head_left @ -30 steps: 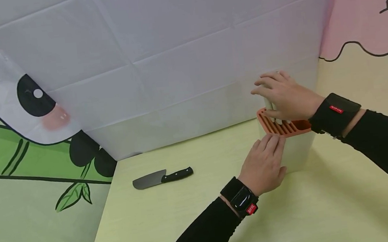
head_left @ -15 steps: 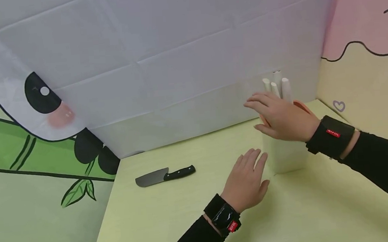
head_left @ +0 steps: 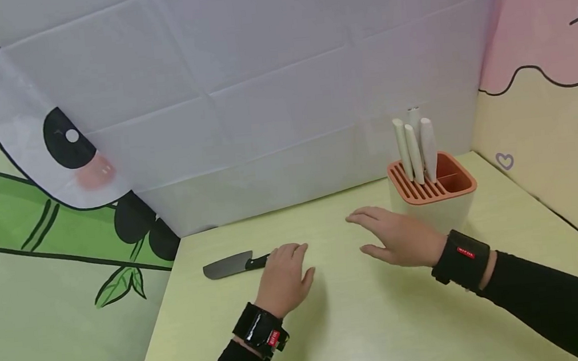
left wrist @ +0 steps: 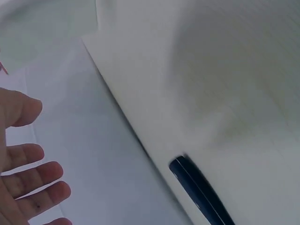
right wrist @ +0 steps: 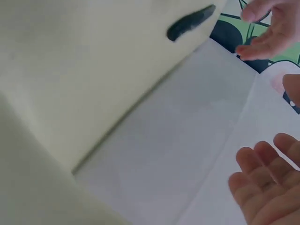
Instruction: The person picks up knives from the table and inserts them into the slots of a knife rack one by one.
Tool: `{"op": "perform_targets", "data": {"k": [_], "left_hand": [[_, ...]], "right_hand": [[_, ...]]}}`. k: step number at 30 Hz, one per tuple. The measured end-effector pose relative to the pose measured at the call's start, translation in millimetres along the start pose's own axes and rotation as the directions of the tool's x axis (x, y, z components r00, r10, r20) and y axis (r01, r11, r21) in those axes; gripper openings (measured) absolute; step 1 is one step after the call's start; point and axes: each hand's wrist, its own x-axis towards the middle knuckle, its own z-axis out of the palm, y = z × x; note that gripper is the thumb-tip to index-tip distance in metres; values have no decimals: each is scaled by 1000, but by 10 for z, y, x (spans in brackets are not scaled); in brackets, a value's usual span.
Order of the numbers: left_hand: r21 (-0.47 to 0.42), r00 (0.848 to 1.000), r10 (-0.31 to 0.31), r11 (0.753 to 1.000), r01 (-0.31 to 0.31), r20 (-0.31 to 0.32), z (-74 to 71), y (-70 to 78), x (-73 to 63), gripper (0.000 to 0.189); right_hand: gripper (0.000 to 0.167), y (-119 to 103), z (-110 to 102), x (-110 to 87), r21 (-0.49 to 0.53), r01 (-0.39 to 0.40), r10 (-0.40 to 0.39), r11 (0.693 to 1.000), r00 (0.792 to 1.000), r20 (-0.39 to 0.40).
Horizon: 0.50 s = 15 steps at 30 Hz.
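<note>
A knife [head_left: 228, 265] with a grey blade and black riveted handle lies on the table, blade to the left. My left hand [head_left: 283, 279] hovers over its handle end, covering part of it in the head view. Fingers relaxed and apart, that hand holds nothing; the left wrist view shows the black handle [left wrist: 201, 192] clear of the fingers [left wrist: 40, 201]. Just in front of a cream knife block [head_left: 438, 213] with an orange slotted top is my right hand [head_left: 402, 236], its fingers loosely extended and nothing in them. Several white-handled utensils [head_left: 414, 152] stand upright in the block's slots.
The pale yellow-green table [head_left: 363, 323] meets a white backdrop [head_left: 273, 119] behind and a printed side panel [head_left: 549, 152] on the right. A green printed panel [head_left: 48, 316] borders the table's left side.
Both hands have come away from the knife block. The left moved left to the knife's handle; the right moved down and left, uncovering the block's top and the white handles. The knife stays put.
</note>
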Motion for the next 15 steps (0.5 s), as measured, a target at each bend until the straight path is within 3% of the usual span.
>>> {"op": "perform_targets", "data": {"k": [3,7,15], "left_hand": [[17,997,-72,997,72,14,-3,-276,-130,48],[29,988,-149,989,148,50,41,-570,-301,51],[9,968,-213,977,214,129,311,-879,-483,52]], "right_hand": [[57,-11,185,-58,76,-89,81,993,991,104],[55,30,413,-184,147,-211,173,966,956,236],[53,75,757,-381,179,-380,283,908,868,408]]}}
